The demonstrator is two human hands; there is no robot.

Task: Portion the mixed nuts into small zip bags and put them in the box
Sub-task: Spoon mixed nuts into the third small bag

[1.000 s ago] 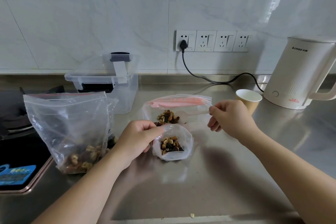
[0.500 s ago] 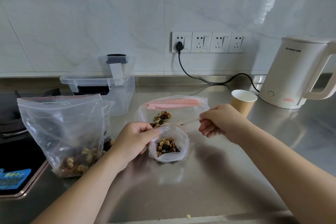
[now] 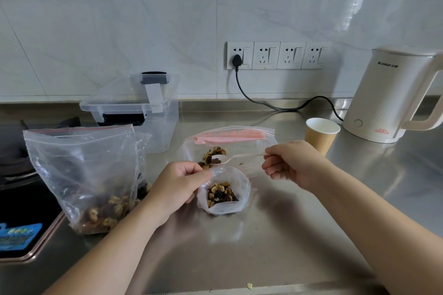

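My left hand (image 3: 177, 187) pinches the rim of a small clear zip bag (image 3: 224, 193) standing open on the steel counter, part full of mixed nuts. My right hand (image 3: 293, 163) grips the handle of a clear plastic spoon (image 3: 236, 157). The spoon's bowl lies over the nuts inside a larger zip bag with a pink seal (image 3: 230, 146) just behind the small bag. A big upright zip bag (image 3: 84, 175) with nuts at its bottom stands to the left. The clear plastic box (image 3: 136, 108) with a latched lid sits behind it.
A paper cup (image 3: 321, 136) stands right of the bags. A white electric kettle (image 3: 393, 96) sits at the far right, its black cord (image 3: 263, 103) running to wall sockets. A black stove (image 3: 19, 187) fills the left edge. One nut crumb (image 3: 249, 285) lies near the counter's front.
My right hand has moved down and right a little, and the spoon now shows clearly with its bowl in the pink-seal bag. The left hand still holds the small bag.
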